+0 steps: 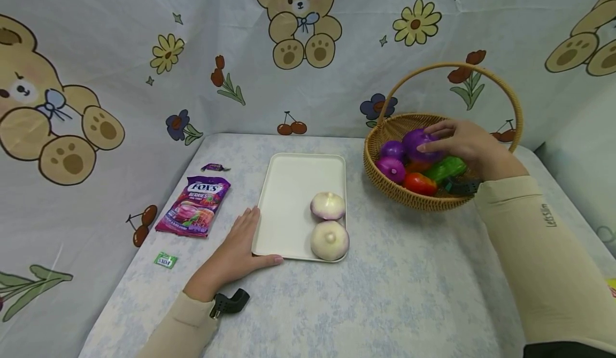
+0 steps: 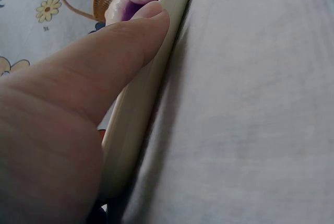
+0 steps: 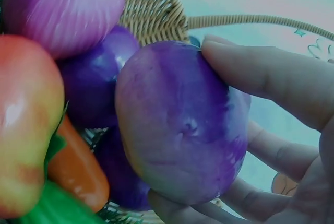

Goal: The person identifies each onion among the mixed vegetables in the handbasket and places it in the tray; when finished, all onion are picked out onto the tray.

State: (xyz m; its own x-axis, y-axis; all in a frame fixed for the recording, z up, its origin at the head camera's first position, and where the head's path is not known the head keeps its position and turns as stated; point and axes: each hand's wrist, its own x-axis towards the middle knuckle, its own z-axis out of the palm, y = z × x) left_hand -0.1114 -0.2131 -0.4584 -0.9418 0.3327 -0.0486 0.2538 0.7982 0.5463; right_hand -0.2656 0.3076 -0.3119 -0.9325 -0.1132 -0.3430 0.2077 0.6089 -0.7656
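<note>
My right hand (image 1: 459,144) grips a purple turnip (image 3: 182,125) with a pale patch, thumb and fingers curled around its sides, within the wicker basket (image 1: 414,202). Beside it in the basket lie a pink-purple onion (image 3: 65,12), other purple vegetables, a red-yellow tomato-like piece (image 3: 28,125), an orange carrot-like piece (image 3: 78,166) and a green pepper-like piece (image 1: 445,169). My left hand (image 1: 236,256) rests at the near left corner of the white tray (image 1: 289,203), fingers straight along its side and thumb along its front rim. Two white turnips (image 1: 329,240) with purple undersides sit on the tray's right side.
Left of the tray lie a purple candy bag (image 1: 196,207), a small purple wrapped candy (image 1: 215,167) and a green one (image 1: 166,260). The basket's tall handle (image 1: 512,101) arches above my right hand. A bear-print cloth (image 1: 308,101) hangs behind the table.
</note>
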